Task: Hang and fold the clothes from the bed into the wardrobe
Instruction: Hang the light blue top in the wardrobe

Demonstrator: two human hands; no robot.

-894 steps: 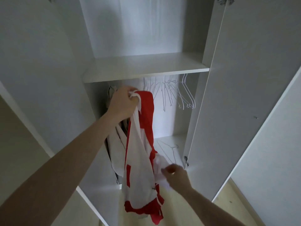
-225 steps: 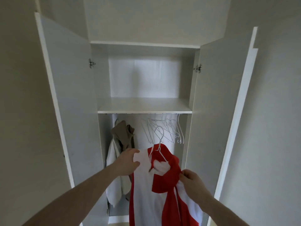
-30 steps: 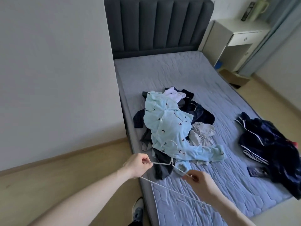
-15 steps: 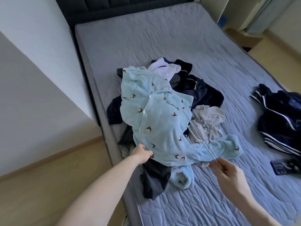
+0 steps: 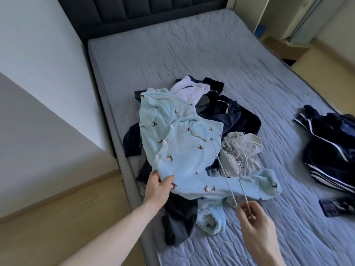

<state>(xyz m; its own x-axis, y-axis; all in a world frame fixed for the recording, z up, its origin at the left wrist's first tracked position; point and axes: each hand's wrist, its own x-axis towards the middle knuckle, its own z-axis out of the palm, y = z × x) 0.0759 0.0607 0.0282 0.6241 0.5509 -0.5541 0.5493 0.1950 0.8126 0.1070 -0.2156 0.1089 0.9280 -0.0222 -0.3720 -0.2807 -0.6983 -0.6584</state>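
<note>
A light blue fleece garment with small bird prints (image 5: 184, 150) lies on top of a pile of dark and grey clothes (image 5: 230, 120) near the bed's left edge. My left hand (image 5: 158, 189) grips the garment's lower left edge. My right hand (image 5: 253, 223) pinches one end of a thin white wire hanger (image 5: 226, 177), which reaches out across the garment and its sleeve. The wardrobe is out of view.
The grey quilted mattress (image 5: 192, 54) has a dark padded headboard (image 5: 153, 14) at the top. A navy striped garment (image 5: 330, 146) and a dark phone (image 5: 338, 205) lie at the right. A white wall corner (image 5: 48, 102) stands left, over wooden floor (image 5: 57, 227).
My view has dropped closer to the pile. My left hand let go of the hanger and took hold of the blue garment's edge; my right hand keeps the hanger, laid over the garment.
</note>
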